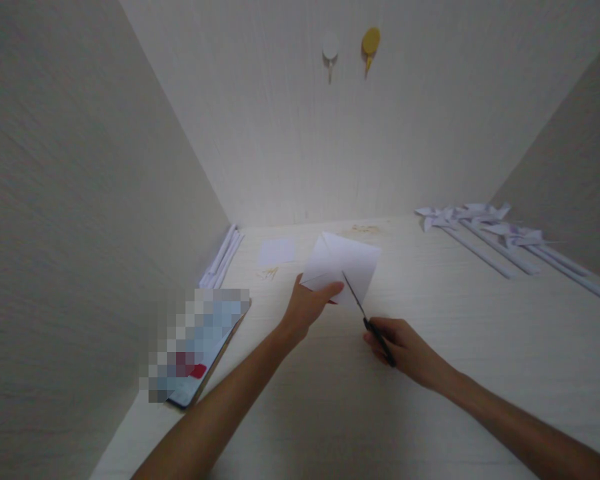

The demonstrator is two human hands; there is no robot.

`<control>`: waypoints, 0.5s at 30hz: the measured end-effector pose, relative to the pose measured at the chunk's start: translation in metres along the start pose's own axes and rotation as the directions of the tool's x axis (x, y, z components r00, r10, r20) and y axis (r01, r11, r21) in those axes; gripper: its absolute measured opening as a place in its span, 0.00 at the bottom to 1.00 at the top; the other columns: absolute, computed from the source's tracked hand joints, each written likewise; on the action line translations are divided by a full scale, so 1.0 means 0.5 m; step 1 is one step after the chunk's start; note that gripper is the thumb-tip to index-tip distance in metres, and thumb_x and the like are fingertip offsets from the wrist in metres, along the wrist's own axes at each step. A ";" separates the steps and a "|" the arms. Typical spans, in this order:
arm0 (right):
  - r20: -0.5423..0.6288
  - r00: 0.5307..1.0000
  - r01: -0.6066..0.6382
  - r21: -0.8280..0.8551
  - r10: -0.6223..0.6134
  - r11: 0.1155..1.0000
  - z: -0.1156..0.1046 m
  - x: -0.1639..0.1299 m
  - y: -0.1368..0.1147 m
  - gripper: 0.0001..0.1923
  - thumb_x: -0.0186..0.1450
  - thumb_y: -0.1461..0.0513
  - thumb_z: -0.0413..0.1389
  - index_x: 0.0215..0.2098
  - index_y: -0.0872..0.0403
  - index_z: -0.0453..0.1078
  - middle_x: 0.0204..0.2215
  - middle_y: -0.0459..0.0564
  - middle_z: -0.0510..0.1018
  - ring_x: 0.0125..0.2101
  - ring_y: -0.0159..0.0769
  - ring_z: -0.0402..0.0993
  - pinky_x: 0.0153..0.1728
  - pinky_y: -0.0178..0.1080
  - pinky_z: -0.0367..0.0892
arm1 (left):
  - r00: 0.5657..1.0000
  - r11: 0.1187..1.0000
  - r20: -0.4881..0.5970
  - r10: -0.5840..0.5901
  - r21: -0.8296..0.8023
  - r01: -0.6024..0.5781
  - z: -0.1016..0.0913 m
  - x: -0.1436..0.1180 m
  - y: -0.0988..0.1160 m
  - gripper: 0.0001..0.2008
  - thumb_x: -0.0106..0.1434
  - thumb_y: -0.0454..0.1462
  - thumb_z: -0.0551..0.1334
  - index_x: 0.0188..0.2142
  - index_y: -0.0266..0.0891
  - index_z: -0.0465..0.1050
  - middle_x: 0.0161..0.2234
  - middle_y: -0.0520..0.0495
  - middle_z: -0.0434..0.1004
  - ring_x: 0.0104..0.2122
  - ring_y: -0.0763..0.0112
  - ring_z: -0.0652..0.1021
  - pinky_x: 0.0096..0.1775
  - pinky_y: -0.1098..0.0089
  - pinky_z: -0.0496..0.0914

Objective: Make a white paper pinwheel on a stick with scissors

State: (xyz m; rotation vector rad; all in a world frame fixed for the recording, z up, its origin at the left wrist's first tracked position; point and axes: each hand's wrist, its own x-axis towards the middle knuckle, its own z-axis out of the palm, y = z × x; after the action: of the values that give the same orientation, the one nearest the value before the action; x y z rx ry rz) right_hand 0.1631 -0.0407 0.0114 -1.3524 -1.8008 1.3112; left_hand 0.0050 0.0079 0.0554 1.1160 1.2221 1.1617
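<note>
My left hand [311, 305] pinches the near corner of a folded white sheet of paper [345, 261], holding it slightly off the pale wooden desk [430, 373]. Just to its right, my right hand [405, 348] grips black-handled scissors [367, 317]. The blades point up and to the left and reach into the paper's near edge. Whether the blades are apart or together is too small to tell.
Several finished white paper pinwheels on sticks [485, 230] lie at the back right. A small white paper square [277, 252] lies at the back, white rolled sticks [223, 259] along the left wall, a phone [200, 347] near left. Two wall hooks, white [330, 48] and yellow [371, 43], hang above.
</note>
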 end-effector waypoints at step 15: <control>-0.003 1.000 -0.003 -0.014 0.003 1.000 -0.001 0.003 0.000 0.20 0.57 0.49 0.46 0.17 0.54 0.53 0.14 0.40 0.56 0.16 0.26 0.52 0.17 0.32 0.49 | 1.000 1.000 0.008 0.008 0.004 -0.008 -0.001 0.002 -0.002 0.07 0.43 0.32 0.64 0.26 0.33 0.72 0.24 0.48 0.75 0.24 0.71 0.74 0.25 0.72 0.71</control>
State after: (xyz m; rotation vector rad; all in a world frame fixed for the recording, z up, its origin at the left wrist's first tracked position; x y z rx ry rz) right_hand 0.1629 -0.0392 0.0115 -1.3636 -1.8101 1.3000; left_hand 0.0047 0.0086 0.0542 1.1277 1.2154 1.1603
